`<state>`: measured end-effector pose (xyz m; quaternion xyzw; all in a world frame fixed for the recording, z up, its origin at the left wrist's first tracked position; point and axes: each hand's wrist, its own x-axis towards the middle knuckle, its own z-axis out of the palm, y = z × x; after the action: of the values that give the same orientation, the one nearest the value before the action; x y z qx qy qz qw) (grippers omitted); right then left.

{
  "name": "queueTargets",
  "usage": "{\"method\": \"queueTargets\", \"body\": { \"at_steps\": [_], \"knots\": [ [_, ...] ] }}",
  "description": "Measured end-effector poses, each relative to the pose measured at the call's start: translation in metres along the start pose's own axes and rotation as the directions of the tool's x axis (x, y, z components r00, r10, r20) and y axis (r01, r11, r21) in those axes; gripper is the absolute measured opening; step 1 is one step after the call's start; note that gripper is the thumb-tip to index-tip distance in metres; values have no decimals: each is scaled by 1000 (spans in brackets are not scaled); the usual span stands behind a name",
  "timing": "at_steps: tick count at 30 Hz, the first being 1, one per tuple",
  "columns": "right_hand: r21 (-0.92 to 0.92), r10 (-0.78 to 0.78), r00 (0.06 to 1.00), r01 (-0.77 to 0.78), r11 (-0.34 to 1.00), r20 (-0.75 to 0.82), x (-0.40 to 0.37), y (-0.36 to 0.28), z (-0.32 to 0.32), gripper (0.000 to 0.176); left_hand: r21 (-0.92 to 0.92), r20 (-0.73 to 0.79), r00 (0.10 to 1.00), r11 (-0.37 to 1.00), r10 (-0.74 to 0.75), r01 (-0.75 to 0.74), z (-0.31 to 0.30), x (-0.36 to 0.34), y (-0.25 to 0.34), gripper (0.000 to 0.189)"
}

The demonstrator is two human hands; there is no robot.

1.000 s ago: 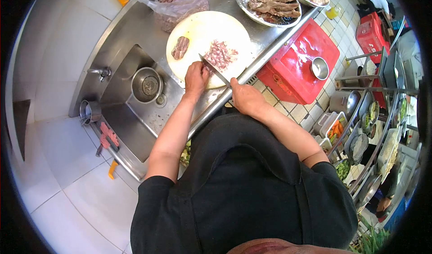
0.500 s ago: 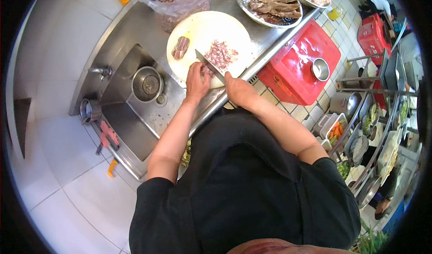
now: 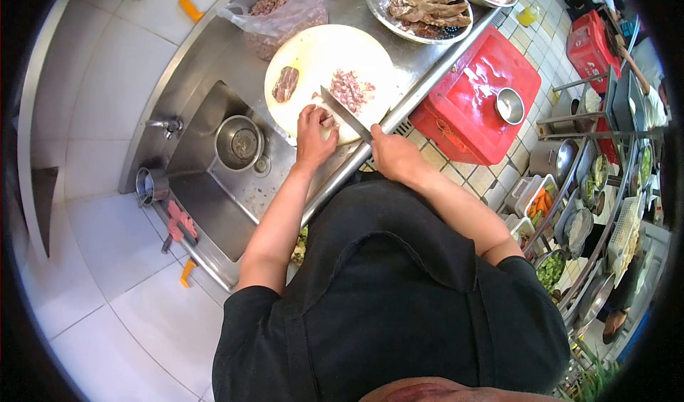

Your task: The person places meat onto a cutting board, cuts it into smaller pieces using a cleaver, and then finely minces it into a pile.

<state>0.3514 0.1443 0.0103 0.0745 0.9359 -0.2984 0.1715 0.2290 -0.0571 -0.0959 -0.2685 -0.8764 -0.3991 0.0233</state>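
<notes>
My right hand (image 3: pixel 395 156) is closed round the handle of a kitchen knife (image 3: pixel 346 114), its blade slanting up and left over the round white cutting board (image 3: pixel 329 46). Beside the blade, my left hand (image 3: pixel 315 142) has its fingers curled on a small piece of meat (image 3: pixel 328 121), mostly covered by the fingers. Just beyond the blade lies a pile of chopped meat (image 3: pixel 350 89). A larger dark-red chunk of meat (image 3: pixel 286 84) rests apart on the board's left side.
Left of the board is a steel sink (image 3: pixel 214 188) holding a metal pot (image 3: pixel 239 143). A plastic bag of ground meat (image 3: pixel 285 28) and a bowl of brown meat strips (image 3: pixel 427 10) stand behind. To the right are a red crate (image 3: pixel 470 81) with a metal cup (image 3: pixel 509 106) and loaded shelves.
The knife and my right hand have shifted slightly right, away from my left fingers. The view has tilted a little. The chunk and the chopped pile stay in place on the board.
</notes>
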Motion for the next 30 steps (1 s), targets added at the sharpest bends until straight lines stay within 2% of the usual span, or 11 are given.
{"method": "queueTargets", "body": {
  "at_steps": [2, 6, 9, 13, 16, 18, 25, 30],
  "knots": [
    [-16, 6, 1000, -6, 1000, 18, -9, -10, -7, 22, 69, -87, 993, 995, 75, -69, -3, 2, -9, 36],
    [-39, 16, 998, -14, 999, 61, -12, -15, -5, 23, 58, 91, 996, 998, -1, -4, -7, 5, -13, 36],
    [-62, 27, 996, -22, 998, 82, -8, -18, -1, 24, 31, 50, 999, 999, 7, -9, -3, 4, -14, 35],
    [-84, 14, 997, -7, 996, 80, -3, -20, 5, 23, 65, 83, 996, 998, -32, 27, -4, 7, -14, 34],
    [-94, -5, 996, 14, 995, 91, 3, -18, 4, 23, 73, 92, 996, 997, -5, -2, -5, 8, -16, 33],
    [-100, -12, 994, 23, 995, 109, 7, -16, 3, 22, 58, 49, 996, 996, 68, -71, -4, 8, -17, 32],
    [-53, -16, 998, 19, 998, 62, 38, -8, 27, 20, 49, 54, 995, 996, 78, -81, 1, 6, -19, 27],
    [-48, -44, 997, 47, 998, 61, 34, -2, 25, 23, 58, -33, 993, 992, 116, -114, 3, 2, -16, 27]
  ]
}}
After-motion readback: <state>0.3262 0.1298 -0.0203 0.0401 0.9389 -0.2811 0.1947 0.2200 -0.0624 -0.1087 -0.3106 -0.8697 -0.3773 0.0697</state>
